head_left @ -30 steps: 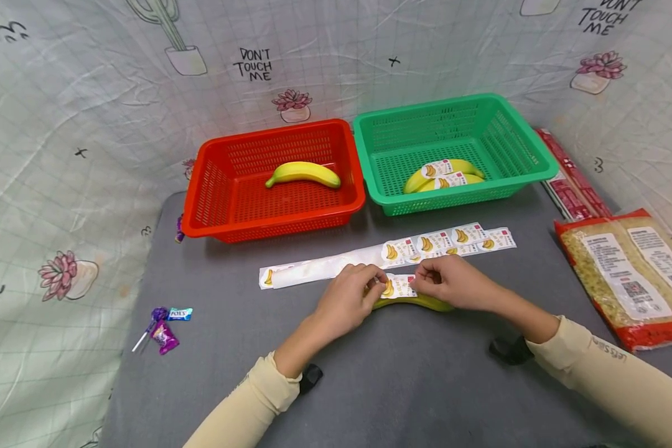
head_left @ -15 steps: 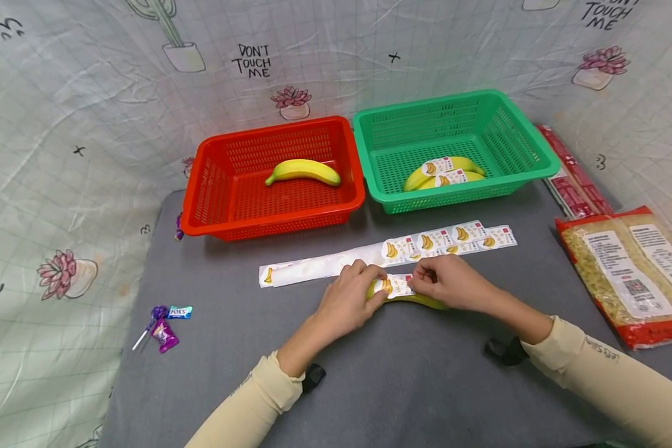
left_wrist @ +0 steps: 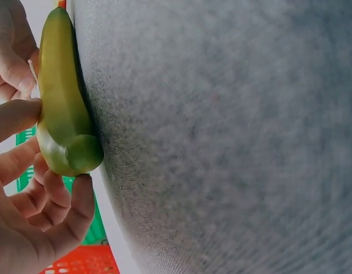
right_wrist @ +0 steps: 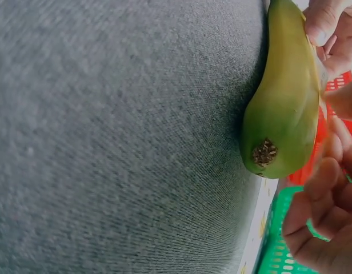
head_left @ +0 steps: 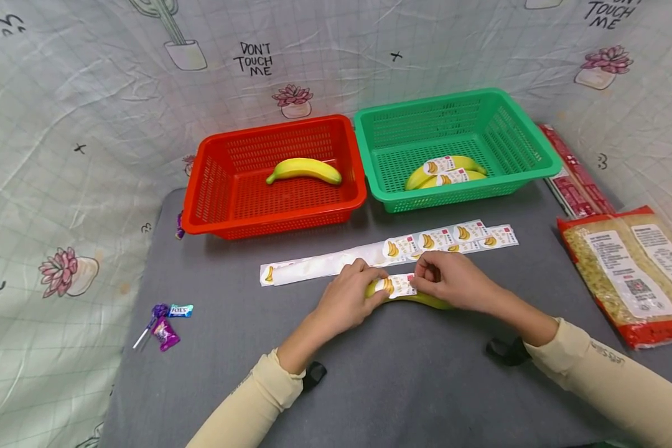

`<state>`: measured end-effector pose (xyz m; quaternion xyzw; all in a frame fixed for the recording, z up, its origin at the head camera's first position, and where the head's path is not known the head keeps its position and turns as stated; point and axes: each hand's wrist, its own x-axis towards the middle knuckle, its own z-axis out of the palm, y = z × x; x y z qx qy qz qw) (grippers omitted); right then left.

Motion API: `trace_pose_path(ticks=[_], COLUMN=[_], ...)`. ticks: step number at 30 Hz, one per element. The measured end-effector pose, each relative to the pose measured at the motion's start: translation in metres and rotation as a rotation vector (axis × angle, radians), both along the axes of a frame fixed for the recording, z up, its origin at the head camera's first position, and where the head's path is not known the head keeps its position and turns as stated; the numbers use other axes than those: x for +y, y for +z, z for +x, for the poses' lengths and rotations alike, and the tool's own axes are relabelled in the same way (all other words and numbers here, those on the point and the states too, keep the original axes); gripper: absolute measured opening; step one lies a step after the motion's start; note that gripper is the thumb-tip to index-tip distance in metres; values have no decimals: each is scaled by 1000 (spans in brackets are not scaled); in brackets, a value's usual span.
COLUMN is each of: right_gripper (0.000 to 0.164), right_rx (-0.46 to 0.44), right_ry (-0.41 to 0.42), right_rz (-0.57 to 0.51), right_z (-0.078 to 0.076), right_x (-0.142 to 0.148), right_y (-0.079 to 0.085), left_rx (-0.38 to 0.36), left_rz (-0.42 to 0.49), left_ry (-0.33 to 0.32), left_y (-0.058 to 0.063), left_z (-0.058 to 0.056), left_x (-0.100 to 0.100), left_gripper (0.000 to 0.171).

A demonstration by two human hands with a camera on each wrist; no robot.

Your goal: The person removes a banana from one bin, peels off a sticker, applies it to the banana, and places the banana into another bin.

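Note:
A banana [head_left: 428,302] lies on the grey table, a white label [head_left: 400,285] with a banana print along its upper side. My left hand [head_left: 349,294] grips the banana's left end; in the left wrist view its thumb and fingers [left_wrist: 82,202] curl about the stem end of the banana [left_wrist: 64,97]. At the label's right edge, my right hand [head_left: 458,281] pinches with thumb and index finger. From the right wrist view, this edge stands slightly off the banana [right_wrist: 284,108], by the thumb of the right hand [right_wrist: 336,200]. The label's underside is mostly hidden.
Behind the hands lie label strips [head_left: 336,261], partly bare. A red basket [head_left: 274,226] holds one banana [head_left: 305,169]; a green basket [head_left: 459,198] holds two labelled bananas [head_left: 448,175]. Sweets [head_left: 165,335] lie at left, a food packet [head_left: 627,280] at right.
The left hand's fingers have shifted slightly on the banana's left end, baring more of its skin beside the label. The right hand stays at the label's right edge.

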<state>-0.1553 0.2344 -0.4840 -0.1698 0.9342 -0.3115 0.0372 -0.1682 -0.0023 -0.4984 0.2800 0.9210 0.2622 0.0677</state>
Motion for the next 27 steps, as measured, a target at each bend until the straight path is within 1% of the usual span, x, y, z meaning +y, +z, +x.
trace_pose_path(ticks=[3,6,9,15,22,27], right_gripper=[13,10,15,24,24,24], right_rx=[75,105,107,125,126,94], right_ry=[22,67,89,84,109,140], right_rz=[-17,3,48,108,107,112], right_z=[3,4,5,7,6,0], right_x=[-2,-4,-5,2,5,5], right_y=[-1,-3,-5,-7,-7,-4], left_rx=[1,3,3,-1,8,-24], left_rz=[-12,-25,-29,-33,-18,-5], left_ry=[1,5,5,2,-4,8], left_y=[0,0,1,1,1,0], left_z=[0,0,0,1,0,-2], left_x=[1,1,1,0,0,0], left_gripper=[29,30,31,32,32,32])
